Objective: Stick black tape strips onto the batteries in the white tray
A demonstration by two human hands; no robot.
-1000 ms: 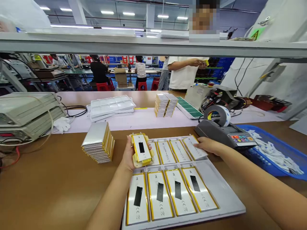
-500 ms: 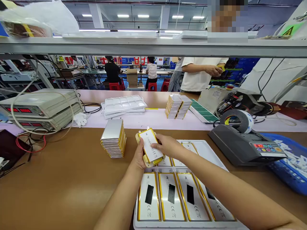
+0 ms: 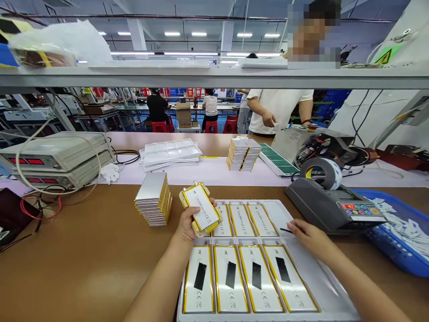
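Note:
My left hand [image 3: 187, 224] is closed around a white pouch battery cell [image 3: 201, 206] with yellow edges. The cell lies on a cream-yellow plate [image 3: 183, 200], which the same hand grips. My right hand [image 3: 306, 236] pinches a thin black strip [image 3: 286, 230], seen edge-on, over the right part of a white plastic tray [image 3: 330, 286]. More cells lie in the tray: the near row bears black tape pieces [image 3: 256, 275], while the visible far-row cells [image 3: 241, 220] show plain white faces. Left of the held cell stands a stack of silver cells [image 3: 151, 201].
A grey tape dispenser [image 3: 321, 208] carries a black roll [image 3: 323, 173]. Beyond it sits a blue basket [image 3: 398, 257] of white scraps. White trays [image 3: 172, 152] and another cell stack [image 3: 241, 154] are farther back. Two meters [image 3: 56, 154] stand left. A person [image 3: 278, 107] is across the bench.
My right hand has left the held cell and moved right, toward the tape dispenser, now with a black strip in its fingers. The left hand still holds the cell and plate.

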